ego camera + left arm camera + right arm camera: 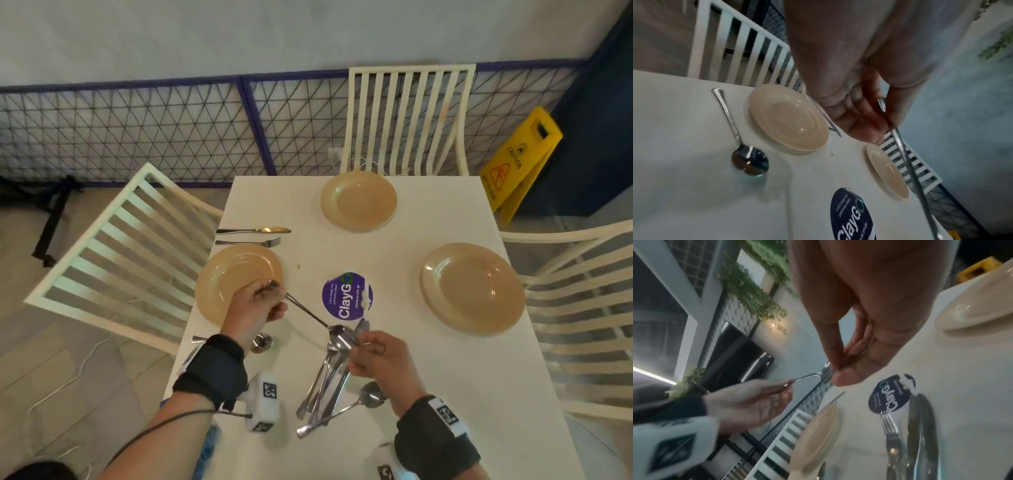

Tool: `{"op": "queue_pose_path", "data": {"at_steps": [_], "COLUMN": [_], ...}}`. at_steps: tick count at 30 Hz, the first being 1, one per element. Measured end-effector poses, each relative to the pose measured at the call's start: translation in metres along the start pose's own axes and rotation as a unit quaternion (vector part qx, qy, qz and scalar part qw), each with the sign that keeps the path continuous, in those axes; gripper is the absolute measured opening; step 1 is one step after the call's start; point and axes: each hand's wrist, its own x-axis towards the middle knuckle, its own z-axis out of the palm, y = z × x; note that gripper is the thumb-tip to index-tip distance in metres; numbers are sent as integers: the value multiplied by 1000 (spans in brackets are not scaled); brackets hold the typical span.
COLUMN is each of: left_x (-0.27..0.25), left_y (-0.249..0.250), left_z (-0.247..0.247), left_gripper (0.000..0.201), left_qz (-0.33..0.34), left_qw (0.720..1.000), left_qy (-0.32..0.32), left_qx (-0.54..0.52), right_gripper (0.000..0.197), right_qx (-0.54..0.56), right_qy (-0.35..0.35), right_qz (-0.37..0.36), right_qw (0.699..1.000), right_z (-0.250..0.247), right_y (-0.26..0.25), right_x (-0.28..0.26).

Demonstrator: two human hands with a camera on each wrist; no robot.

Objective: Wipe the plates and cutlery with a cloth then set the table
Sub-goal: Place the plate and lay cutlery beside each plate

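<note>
A white table [428, 359] is standing by a wire-mesh railing [137, 133], with cream slatted chairs [407, 120] sitting at its far, left and right sides and a yellow caution sign [520, 164] leaning on the floor past the far right corner. 3 tan plates [358, 200] are lying on it, 1 at each chair, around a round purple sticker [346, 296]. A knife [253, 230] and fork [248, 242] are lying beside the left plate, pointing toward the table's middle; a spoon [742, 138] is resting on that plate's near side. The left hand [260, 310] is pinching the handle end of a spoon [308, 313], its long axis running from the left plate's edge toward the right hand [380, 356], bowl end at the fingers there. The right hand is curling round a bundle of cutlery [329, 377], the heads at its fingers and the handles fanning down toward the near edge. Another spoon [342, 409] is lying just below the bundle.
</note>
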Motion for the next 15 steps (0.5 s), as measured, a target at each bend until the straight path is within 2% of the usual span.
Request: {"op": "queue_pose_path", "data": {"at_steps": [2, 4, 8, 11, 15], "left_x": [20, 42, 98, 140, 191], "left_y": [12, 23, 28, 36, 52], "left_z": [7, 14, 30, 45, 64], "left_gripper": [16, 28, 53, 64, 57], "left_qz": [3, 19, 61, 84, 98], "left_qw": [1000, 998, 983, 958, 906], "left_qy": [10, 32, 41, 6, -31], "left_qx": [20, 50, 170, 274, 411], "right_gripper": [19, 16, 20, 22, 17], "right_qx": [2, 6, 27, 35, 41], "right_qy": [-23, -36, -33, -13, 35], "right_qz": [25, 48, 81, 93, 88], "right_qw": [999, 998, 996, 995, 995], "right_z": [20, 39, 72, 92, 110], "right_y": [3, 1, -12, -29, -55], "right_x": [8, 22, 63, 104, 173]}}
